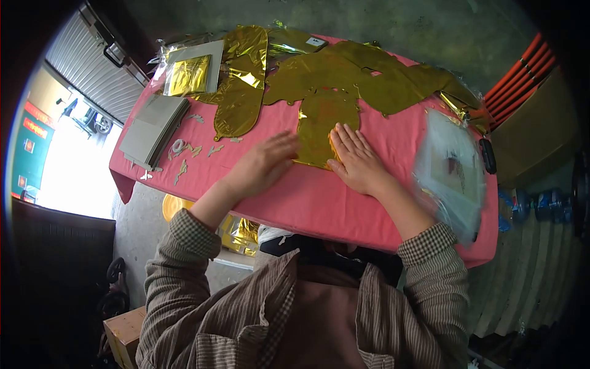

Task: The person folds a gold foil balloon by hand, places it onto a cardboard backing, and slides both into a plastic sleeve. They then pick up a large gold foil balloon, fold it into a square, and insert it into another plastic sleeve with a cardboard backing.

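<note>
A flat gold foil piece (329, 120) lies on the pink tablecloth (270, 200) in front of me. My right hand (356, 157) rests on its lower right edge, fingers stretched out. Beside the foil's lower left edge is my left hand (270, 161), somewhat blurred, its fingers extended and nothing seen in it. More gold foil spreads beyond both hands, and a long rounded foil piece (238, 111) lies to the left.
At the left of the table are a stack of grey cards (153, 132), a folded gold foil pack (190, 75) on a board, and small paper scraps (181, 169). Clear plastic bags (455, 175) lie at the right, near a black object (487, 155).
</note>
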A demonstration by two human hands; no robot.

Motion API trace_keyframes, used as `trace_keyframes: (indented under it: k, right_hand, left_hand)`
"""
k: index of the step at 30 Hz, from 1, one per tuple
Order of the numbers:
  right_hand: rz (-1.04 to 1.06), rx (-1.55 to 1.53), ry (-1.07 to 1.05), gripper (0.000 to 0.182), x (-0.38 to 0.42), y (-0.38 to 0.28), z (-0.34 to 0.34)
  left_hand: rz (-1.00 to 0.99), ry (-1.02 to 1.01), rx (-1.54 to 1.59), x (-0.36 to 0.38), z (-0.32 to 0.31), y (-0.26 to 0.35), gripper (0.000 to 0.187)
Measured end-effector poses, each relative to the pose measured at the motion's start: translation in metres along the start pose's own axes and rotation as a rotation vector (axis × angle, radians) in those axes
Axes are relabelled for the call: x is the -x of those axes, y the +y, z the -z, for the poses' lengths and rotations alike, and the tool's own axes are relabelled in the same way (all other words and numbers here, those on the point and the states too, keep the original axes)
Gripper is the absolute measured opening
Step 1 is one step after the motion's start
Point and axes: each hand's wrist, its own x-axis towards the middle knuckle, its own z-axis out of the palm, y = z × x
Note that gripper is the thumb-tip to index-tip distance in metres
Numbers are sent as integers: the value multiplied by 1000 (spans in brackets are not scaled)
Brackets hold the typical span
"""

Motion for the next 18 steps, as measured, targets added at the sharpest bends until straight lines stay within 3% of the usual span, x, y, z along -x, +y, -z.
trace_keyframes:
  k: [2, 5, 9, 14, 18]
  right_hand:
    - [-7, -2, -7, 66, 0, -1, 2]
    - [-15, -3, -11, 66, 1, -2, 1]
    - [-17, -1, -24, 67, 0, -1, 2]
    - [-23, -11, -63, 67, -1, -3, 6]
    - [-32, -19, -90, 68, -1, -2, 5]
  left_hand:
    - [-136, -69, -126, 3, 0, 13, 40]
    - [-109, -143, -196, 8, 0, 17, 41]
    - [-162, -99, -220, 1, 2, 16, 35]
    - [-106, -85, -19, -38, -1, 3, 22]
    - [-172, -63, 3, -61, -26, -18, 24]
